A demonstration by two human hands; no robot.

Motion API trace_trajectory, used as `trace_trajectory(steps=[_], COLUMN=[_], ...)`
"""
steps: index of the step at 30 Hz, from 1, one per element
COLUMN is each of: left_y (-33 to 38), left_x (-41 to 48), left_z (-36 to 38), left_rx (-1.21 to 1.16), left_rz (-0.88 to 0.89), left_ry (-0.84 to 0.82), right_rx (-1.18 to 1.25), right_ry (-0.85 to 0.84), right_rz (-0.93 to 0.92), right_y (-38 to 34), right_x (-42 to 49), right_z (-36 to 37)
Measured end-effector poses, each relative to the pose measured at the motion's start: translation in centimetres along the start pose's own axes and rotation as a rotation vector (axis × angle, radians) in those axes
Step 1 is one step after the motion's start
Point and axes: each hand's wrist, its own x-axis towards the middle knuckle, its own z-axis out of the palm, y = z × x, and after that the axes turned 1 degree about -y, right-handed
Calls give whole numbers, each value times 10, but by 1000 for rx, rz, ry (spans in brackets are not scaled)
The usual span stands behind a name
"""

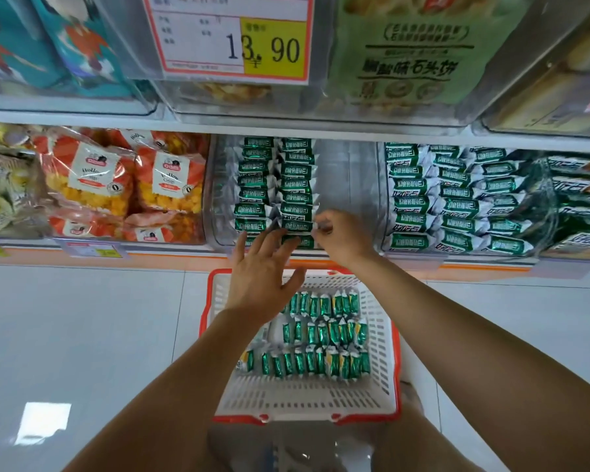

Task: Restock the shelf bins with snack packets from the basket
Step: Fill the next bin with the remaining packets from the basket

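The fingers point(322, 228) of the right hand point(343, 238) are curled in and pinch the crinkly end of one green packet point(295, 226). This packet lies flat near the front of the right-hand row, with its long side going left to right. The left hand point(261, 277) is spread wide, its fingers straight. Its tips touch the packets at the very front of the bin, just beside the right hand. Both hands are at the front of a clear bin point(348, 185) on the lower shelf. In the left part of this bin lie two rows of packets point(254, 180), side by side, running from front to back. Each one lies crosswise, like the pinched one. Under the arms, on the pale floor point(82, 335), sits a white basket point(384, 338) with a red rim. It holds loose packets point(324, 332) in three rows, and these point the other way, with their long sides toward the shelf. The bin on the right point(382, 212) is packed with green and white packets too. The bin on the left holds orange bags point(92, 185). Above hangs a price tag point(235, 39) that reads 13.90.
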Motion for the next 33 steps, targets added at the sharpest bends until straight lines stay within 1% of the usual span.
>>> trace_trajectory(steps=[5, 8, 14, 17, 21, 23, 26, 29, 31, 33], left_y=[1, 0, -1, 2, 2, 1, 1, -2, -11, -24], left_x=[4, 5, 10, 12, 8, 2, -16, -41, -58, -75], left_z=[0, 1, 1, -2, -7, -8, -8, -7, -1, 11], left_rx=[10, 21, 34, 43, 38, -2, -38, -40, -22, -27], left_rz=[-8, -41, -72, -91, -71, -50, -3, -31, -76, -121], left_ry=[-5, -21, -37, -51, -86, -23, 163, 309, 336, 321], right_rx=[150, 195, 142, 75, 15, 17, 119, 197, 206, 202], right_ry=[12, 18, 36, 66, 139, 213, 313, 252, 196, 149], right_rz=[72, 83, 52, 33, -53, -153, -336, -455, -479, -481], right_y=[-4, -6, -6, -5, -1, -2, -12, -20, -20, -13], right_x=[9, 12, 18, 18, 10, 2, -19, -44, -60, -71], right_z=[2, 6, 12, 14, 15, 15, 16, 28, 42, 59])
